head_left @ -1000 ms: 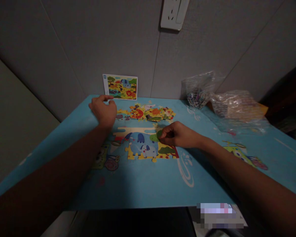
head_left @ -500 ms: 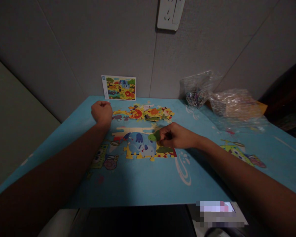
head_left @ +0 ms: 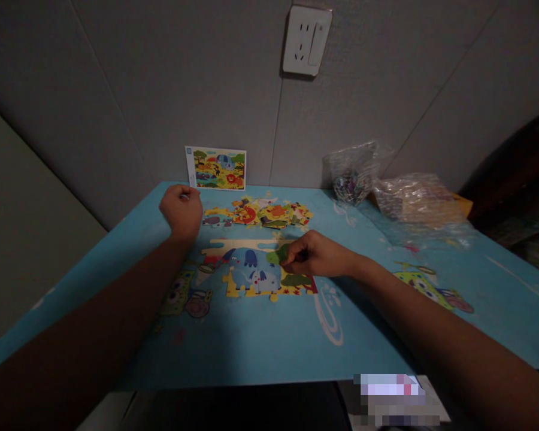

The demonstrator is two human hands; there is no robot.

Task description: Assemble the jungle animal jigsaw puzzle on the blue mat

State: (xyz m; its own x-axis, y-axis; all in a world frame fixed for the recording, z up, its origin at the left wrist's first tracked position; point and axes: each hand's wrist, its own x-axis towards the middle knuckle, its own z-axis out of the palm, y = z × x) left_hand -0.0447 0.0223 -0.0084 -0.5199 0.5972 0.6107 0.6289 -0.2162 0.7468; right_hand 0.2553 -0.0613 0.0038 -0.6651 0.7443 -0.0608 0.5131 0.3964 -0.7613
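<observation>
A partly joined jigsaw [head_left: 256,275] with blue elephants lies on the blue cartoon-printed table [head_left: 260,341]. My right hand [head_left: 317,256] pinches a green puzzle piece [head_left: 276,255] and holds it at the jigsaw's upper right edge. Behind the jigsaw is a pile of loose colourful pieces [head_left: 269,212]. My left hand [head_left: 181,206] is curled into a fist on the table just left of that pile. What the fist encloses is hidden. A picture card [head_left: 216,168] showing the full scene leans against the wall.
Two crinkled plastic bags [head_left: 353,173] [head_left: 415,200] lie at the back right of the table. A wall socket [head_left: 306,41] sits above. Dark furniture [head_left: 521,179] stands at the far right. The table's front edge runs near the bottom of the view.
My left hand went from spread fingers beside the loose pile to a fist and drew back slightly. My right hand moved the green piece a little left along the jigsaw's edge.
</observation>
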